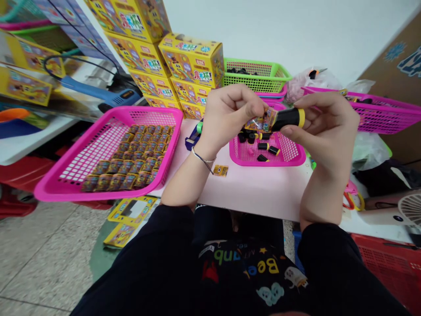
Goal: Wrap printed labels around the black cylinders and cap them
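My left hand (235,109) pinches a printed clear plastic sleeve (263,122) at its left end. My right hand (324,125) grips a small black cup with a yellow rim (288,119), its dark end meeting the sleeve's opening. How far the cup sits inside the sleeve I cannot tell. Below both hands stands a pink basket (268,163) with several loose black-and-yellow cups in it. A flat printed sleeve (220,170) lies on the white table (255,188), near my left wrist.
To the left, a large pink basket (59,186) holds rows of wrapped cups (131,156). Yellow boxes (190,61) are stacked at the back, beside a green basket (259,83). A blue heat gun (98,91) lies left; a small fan (408,208) stands right.
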A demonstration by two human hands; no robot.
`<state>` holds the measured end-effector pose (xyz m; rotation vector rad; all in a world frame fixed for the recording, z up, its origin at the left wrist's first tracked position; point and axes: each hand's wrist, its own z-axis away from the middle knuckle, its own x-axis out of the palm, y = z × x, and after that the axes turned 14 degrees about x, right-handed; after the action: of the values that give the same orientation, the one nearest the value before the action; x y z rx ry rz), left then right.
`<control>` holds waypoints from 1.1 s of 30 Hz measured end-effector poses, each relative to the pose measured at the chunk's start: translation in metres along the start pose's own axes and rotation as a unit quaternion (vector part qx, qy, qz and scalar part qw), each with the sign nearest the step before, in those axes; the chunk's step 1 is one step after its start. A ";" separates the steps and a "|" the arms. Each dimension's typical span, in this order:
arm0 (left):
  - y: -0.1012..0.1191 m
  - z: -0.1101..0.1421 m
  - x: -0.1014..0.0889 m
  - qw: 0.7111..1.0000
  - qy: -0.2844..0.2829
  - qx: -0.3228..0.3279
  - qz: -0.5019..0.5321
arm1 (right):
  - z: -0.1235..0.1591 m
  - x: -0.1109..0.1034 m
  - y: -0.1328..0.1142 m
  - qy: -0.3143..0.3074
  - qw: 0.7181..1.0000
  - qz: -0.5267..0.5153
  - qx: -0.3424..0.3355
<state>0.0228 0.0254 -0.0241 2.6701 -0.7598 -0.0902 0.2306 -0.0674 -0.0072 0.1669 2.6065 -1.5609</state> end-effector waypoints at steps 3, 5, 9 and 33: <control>0.012 -0.001 -0.003 0.998 -0.051 0.000 -0.034 | -0.001 -0.002 0.001 0.007 1.000 0.007 -0.006; 0.016 -0.003 -0.006 0.996 -0.076 -0.003 -0.056 | -0.002 -0.003 0.001 0.008 1.000 0.004 -0.013; 0.009 -0.006 -0.013 0.994 -0.098 -0.043 -0.029 | -0.005 -0.002 0.001 -0.004 0.999 0.005 -0.047; 0.006 0.004 0.028 0.982 0.119 -0.078 0.125 | -0.010 0.035 0.022 0.127 0.975 -0.076 -0.165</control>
<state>0.0429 0.0048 -0.0245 2.3623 -0.9561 0.2205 0.1993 -0.0471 -0.0269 0.1512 3.0991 -1.1866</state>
